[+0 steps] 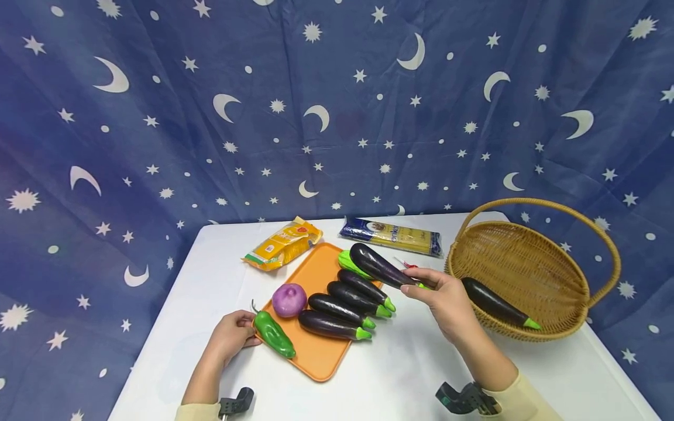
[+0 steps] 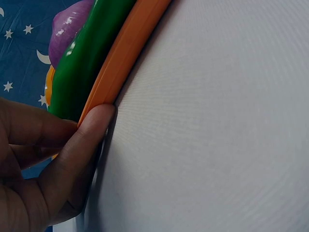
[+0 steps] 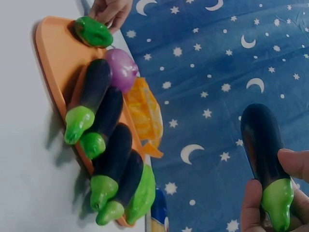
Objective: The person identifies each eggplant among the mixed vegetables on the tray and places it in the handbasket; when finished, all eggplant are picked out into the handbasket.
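Note:
My right hand pinches an eggplant near its green stem end, over the far right corner of the orange tray. In the right wrist view that eggplant is raised in front of the curtain. My left hand grips the tray's left edge between thumb and fingers, beside a green chili pepper. Several more eggplants lie side by side on the tray, their stems pointing right. A purple onion sits on its left side. A bright green ridged vegetable lies at its far end, partly hidden.
A wicker basket with a tall handle stands at the right, one eggplant inside. Behind the tray lie a yellow packet and a pasta packet. A small red-and-white item shows near the right fingers. A star-patterned curtain hangs behind.

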A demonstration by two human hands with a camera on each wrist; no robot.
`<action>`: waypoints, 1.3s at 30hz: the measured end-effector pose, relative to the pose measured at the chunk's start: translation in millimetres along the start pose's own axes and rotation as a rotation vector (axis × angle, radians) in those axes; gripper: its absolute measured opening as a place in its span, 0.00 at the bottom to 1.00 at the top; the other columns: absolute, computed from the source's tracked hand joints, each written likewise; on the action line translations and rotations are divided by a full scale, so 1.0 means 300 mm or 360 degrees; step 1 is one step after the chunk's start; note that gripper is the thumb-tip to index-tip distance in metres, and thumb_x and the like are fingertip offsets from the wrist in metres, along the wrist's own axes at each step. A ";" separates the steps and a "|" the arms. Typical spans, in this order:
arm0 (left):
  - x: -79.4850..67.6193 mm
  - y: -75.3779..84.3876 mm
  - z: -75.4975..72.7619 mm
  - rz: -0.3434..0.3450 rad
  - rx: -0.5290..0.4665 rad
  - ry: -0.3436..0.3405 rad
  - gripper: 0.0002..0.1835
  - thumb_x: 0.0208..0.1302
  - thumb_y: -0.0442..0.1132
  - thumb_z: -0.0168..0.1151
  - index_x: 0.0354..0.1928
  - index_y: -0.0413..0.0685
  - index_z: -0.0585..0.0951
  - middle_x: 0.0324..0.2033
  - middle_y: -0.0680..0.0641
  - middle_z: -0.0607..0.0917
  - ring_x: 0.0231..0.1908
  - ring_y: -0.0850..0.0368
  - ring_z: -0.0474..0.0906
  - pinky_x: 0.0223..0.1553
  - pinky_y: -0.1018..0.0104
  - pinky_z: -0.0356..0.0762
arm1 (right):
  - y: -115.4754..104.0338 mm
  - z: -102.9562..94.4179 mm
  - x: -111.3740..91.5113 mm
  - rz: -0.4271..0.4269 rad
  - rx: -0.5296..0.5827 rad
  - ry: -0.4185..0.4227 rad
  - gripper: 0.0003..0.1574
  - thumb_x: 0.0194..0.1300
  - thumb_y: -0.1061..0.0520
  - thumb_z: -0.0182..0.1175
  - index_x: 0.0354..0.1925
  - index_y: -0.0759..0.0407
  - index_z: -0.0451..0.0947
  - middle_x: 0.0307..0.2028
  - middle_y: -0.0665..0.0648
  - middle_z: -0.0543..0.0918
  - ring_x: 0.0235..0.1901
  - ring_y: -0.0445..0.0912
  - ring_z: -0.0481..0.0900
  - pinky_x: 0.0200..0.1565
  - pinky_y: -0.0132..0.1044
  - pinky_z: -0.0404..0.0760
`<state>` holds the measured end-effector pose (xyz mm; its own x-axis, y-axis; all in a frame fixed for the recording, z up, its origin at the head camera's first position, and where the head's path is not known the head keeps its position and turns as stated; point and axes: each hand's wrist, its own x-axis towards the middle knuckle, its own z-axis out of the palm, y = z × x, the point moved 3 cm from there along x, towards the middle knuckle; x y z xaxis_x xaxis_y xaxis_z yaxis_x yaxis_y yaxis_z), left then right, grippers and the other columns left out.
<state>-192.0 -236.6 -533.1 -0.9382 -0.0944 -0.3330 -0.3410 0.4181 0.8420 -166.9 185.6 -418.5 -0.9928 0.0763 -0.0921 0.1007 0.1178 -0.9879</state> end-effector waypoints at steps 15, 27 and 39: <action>0.002 -0.002 -0.004 -0.0022 -0.0002 -0.0021 0.19 0.62 0.23 0.56 0.56 0.28 0.76 0.38 0.38 0.75 0.30 0.54 0.80 0.32 0.64 0.89 | -0.017 -0.132 -0.007 0.0096 -0.0148 0.0162 0.32 0.60 0.55 0.73 0.60 0.63 0.79 0.64 0.61 0.73 0.50 0.46 0.75 0.46 0.25 0.80; 0.001 0.001 -0.004 -0.0012 -0.0011 -0.0021 0.18 0.61 0.22 0.55 0.55 0.27 0.76 0.37 0.39 0.75 0.30 0.54 0.80 0.32 0.64 0.89 | 0.000 -0.236 -0.018 0.0121 -0.0193 0.0267 0.33 0.61 0.52 0.73 0.61 0.62 0.79 0.60 0.61 0.75 0.45 0.42 0.77 0.43 0.30 0.85; 0.003 -0.004 -0.004 -0.0017 0.0004 -0.0015 0.18 0.62 0.22 0.56 0.55 0.28 0.76 0.37 0.39 0.75 0.31 0.54 0.80 0.32 0.64 0.89 | 0.027 -0.359 -0.029 0.0132 -0.0131 0.0366 0.28 0.59 0.54 0.74 0.58 0.56 0.82 0.57 0.58 0.73 0.40 0.37 0.80 0.39 0.27 0.85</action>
<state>-192.5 -238.3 -534.0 -0.9338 -0.0905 -0.3462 -0.3511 0.4191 0.8373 -150.6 292.5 -412.1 -0.9411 0.3109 -0.1326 0.1957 0.1813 -0.9638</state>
